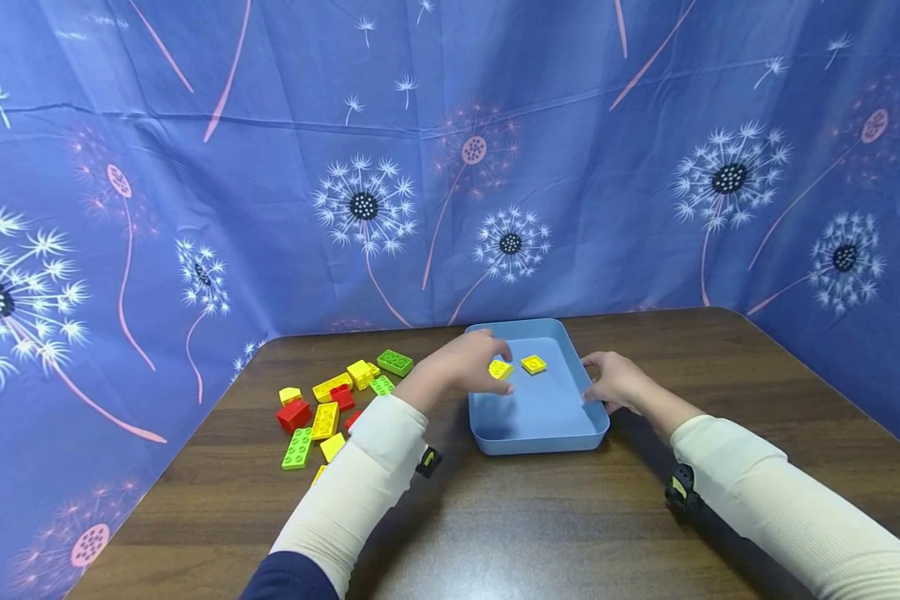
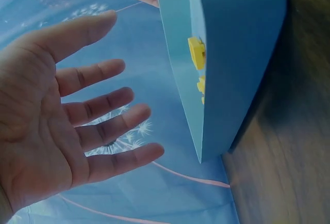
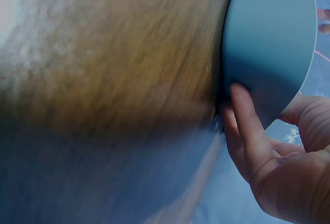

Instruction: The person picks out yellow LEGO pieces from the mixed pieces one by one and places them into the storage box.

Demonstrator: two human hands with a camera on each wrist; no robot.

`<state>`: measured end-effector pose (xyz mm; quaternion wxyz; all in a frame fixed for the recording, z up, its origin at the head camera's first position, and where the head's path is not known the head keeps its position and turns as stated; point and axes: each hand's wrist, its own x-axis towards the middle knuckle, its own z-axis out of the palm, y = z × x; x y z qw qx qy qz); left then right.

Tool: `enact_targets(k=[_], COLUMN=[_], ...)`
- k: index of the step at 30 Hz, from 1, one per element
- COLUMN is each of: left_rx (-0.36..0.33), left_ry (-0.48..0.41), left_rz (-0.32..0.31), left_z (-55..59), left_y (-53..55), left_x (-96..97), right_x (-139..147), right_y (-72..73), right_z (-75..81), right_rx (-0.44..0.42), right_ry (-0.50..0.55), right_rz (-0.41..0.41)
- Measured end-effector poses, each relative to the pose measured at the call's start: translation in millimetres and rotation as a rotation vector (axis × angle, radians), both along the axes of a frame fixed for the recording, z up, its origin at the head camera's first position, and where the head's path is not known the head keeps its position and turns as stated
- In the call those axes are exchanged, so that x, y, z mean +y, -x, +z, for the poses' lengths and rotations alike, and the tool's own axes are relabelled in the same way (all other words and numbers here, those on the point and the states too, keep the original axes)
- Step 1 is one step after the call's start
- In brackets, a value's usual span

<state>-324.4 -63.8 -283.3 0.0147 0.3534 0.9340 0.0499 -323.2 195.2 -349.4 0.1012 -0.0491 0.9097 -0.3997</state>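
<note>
Blue cloth (image 1: 607,208) printed with dandelions hangs behind a brown wooden desk (image 1: 495,533), on which a blue tray (image 1: 543,417) sits. Reaching over the tray's left edge, the left hand (image 1: 468,362) holds nothing, its fingers apart and loosely bent, palm plain to see in the left wrist view. At the opposite wall, the right hand (image 1: 618,379) grips the tray, fingers against its outside and thumb over the rim. At least 2 yellow blocks (image 1: 533,364) lie inside; the left hand partly covers 1, and the wall hides most of the interior from the left wrist camera. Left of the tray, the left sleeve (image 1: 367,483) covers part of a scatter of red, yellow and green blocks (image 1: 326,421). Right thumb's tip is hidden behind the wall; the desk is blurred in the right wrist view.
</note>
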Motion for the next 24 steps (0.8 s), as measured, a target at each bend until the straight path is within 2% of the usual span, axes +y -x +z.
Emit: enact_targets(k=[7, 16, 24], left_rx=[0.038, 0.025, -0.014], left_ry=[-0.003, -0.061, -0.111], left_rz=[-0.004, 0.021, 0.103], left_z=[-0.9, -6.2, -8.8], left_y=[-11.3, -26.9, -41.5], left_x=[-15.8, -43.5, -75.3], right_x=[1, 1, 1], right_y=[0.3, -0.2, 1.6], right_z=[0.6, -1.7, -1.2], right_rx=[-0.008, -0.02, -0.015], right_ry=[0.004, 0.021, 0.013], right_rz=[-0.003, -0.003, -0.009])
